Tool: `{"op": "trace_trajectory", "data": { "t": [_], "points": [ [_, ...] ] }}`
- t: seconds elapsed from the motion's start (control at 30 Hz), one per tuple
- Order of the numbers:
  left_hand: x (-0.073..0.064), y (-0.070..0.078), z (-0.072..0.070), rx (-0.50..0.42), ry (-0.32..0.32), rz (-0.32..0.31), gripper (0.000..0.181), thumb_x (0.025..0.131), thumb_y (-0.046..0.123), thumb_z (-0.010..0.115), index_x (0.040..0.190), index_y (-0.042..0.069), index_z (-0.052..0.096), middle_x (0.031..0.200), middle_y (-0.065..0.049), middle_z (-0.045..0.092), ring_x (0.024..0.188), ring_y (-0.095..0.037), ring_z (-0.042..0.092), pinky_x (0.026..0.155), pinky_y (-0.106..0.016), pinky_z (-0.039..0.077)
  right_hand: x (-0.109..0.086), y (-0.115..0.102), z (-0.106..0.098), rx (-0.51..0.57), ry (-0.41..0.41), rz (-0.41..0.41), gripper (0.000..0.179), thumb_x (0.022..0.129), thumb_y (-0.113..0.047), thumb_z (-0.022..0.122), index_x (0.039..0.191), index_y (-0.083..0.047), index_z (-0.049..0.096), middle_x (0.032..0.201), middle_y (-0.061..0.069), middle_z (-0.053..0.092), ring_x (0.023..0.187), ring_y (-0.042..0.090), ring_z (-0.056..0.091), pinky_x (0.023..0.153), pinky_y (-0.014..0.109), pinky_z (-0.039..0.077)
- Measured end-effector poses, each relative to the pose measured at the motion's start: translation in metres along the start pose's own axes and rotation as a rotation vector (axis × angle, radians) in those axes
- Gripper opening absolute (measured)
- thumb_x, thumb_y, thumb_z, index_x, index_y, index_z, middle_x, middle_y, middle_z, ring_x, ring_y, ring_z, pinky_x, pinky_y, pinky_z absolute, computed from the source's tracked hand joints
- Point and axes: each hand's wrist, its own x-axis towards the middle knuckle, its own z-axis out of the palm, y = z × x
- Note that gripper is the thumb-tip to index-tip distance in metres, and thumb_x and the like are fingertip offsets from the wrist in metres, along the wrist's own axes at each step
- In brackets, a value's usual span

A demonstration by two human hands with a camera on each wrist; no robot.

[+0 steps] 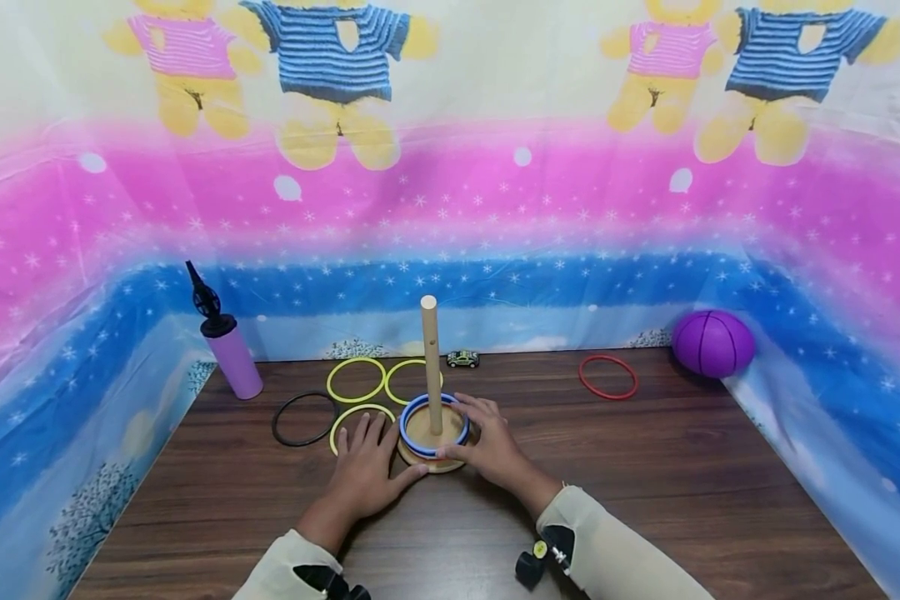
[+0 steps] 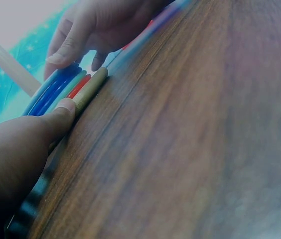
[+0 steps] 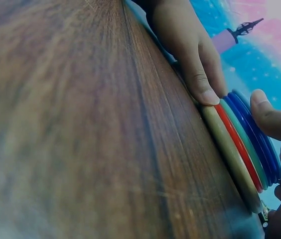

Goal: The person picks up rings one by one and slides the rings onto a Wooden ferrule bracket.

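A round wooden base with an upright wooden peg (image 1: 432, 367) stands mid-table. Stacked round the peg are blue rings (image 1: 416, 448), and the right wrist view shows a green ring (image 3: 236, 137) and a red ring (image 3: 240, 144) beneath them, just above the base (image 3: 225, 154). My right hand (image 1: 491, 446) holds the blue rings at their right side, thumb in front and fingers farther back. My left hand (image 1: 365, 467) lies with spread fingers left of the stack, its thumb touching the base's edge. Its fingertips partly cover a yellow ring (image 1: 342, 417).
Two more yellow rings (image 1: 356, 359) and a black ring (image 1: 276, 427) lie left of the peg. Behind it stands a toy car (image 1: 462, 359). A red ring (image 1: 607, 396) and a purple ball (image 1: 713, 344) are at the right, a purple hand pump (image 1: 234, 367) at the left back.
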Motion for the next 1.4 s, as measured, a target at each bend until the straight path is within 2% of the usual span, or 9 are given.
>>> {"op": "trace_trajectory", "data": {
  "t": [0.23, 0.47, 0.67, 0.9, 1.17, 1.4],
  "points": [
    [-0.001, 0.000, 0.000, -0.008, -0.007, -0.003, 0.095, 0.100, 0.078, 0.058, 0.168, 0.014, 0.046, 0.174, -0.024, 0.038, 0.165, -0.052, 0.027, 0.128, -0.081, 0.018, -0.001, 0.000, -0.001, 0.017, -0.001, -0.027, 0.080, 0.080, -0.021, 0.100, 0.148, 0.002, 0.065, 0.167, 0.022, 0.052, 0.153, 0.045, 0.043, 0.121, 0.078, 0.030],
    [-0.001, 0.001, -0.003, -0.018, -0.007, -0.003, 0.094, 0.100, 0.077, 0.059, 0.168, 0.014, 0.044, 0.174, -0.024, 0.037, 0.165, -0.053, 0.026, 0.128, -0.080, 0.017, 0.000, 0.005, -0.006, 0.034, 0.010, -0.028, 0.076, 0.084, -0.022, 0.098, 0.148, 0.001, 0.065, 0.167, 0.021, 0.051, 0.155, 0.045, 0.042, 0.124, 0.076, 0.030],
    [-0.002, 0.001, -0.002, -0.026, 0.008, 0.007, 0.094, 0.100, 0.076, 0.060, 0.168, 0.013, 0.045, 0.174, -0.025, 0.037, 0.164, -0.053, 0.028, 0.127, -0.081, 0.018, -0.001, 0.014, -0.015, 0.018, 0.038, -0.041, 0.075, 0.087, -0.024, 0.095, 0.150, 0.002, 0.063, 0.167, 0.024, 0.050, 0.154, 0.047, 0.042, 0.122, 0.074, 0.036],
    [-0.002, 0.001, -0.001, -0.034, -0.001, -0.003, 0.094, 0.100, 0.077, 0.060, 0.169, 0.015, 0.043, 0.176, -0.025, 0.034, 0.165, -0.053, 0.026, 0.128, -0.081, 0.017, -0.005, 0.026, -0.036, 0.004, 0.096, -0.008, 0.072, 0.088, -0.023, 0.094, 0.148, 0.003, 0.064, 0.166, 0.022, 0.052, 0.155, 0.047, 0.041, 0.123, 0.073, 0.036],
    [-0.003, 0.002, -0.002, -0.038, 0.006, -0.001, 0.094, 0.100, 0.077, 0.059, 0.169, 0.015, 0.044, 0.175, -0.025, 0.035, 0.165, -0.052, 0.027, 0.128, -0.081, 0.018, -0.011, 0.053, -0.068, -0.038, 0.160, 0.012, 0.068, 0.089, -0.020, 0.093, 0.147, 0.004, 0.065, 0.165, 0.025, 0.051, 0.154, 0.050, 0.040, 0.121, 0.074, 0.037],
    [-0.004, 0.002, -0.002, -0.032, 0.006, -0.002, 0.094, 0.100, 0.077, 0.059, 0.168, 0.015, 0.045, 0.175, -0.024, 0.036, 0.165, -0.052, 0.027, 0.127, -0.081, 0.018, -0.013, 0.072, -0.095, -0.065, 0.238, 0.052, 0.067, 0.088, -0.017, 0.093, 0.145, 0.006, 0.066, 0.164, 0.026, 0.051, 0.155, 0.051, 0.038, 0.123, 0.074, 0.034]
  ]
}}
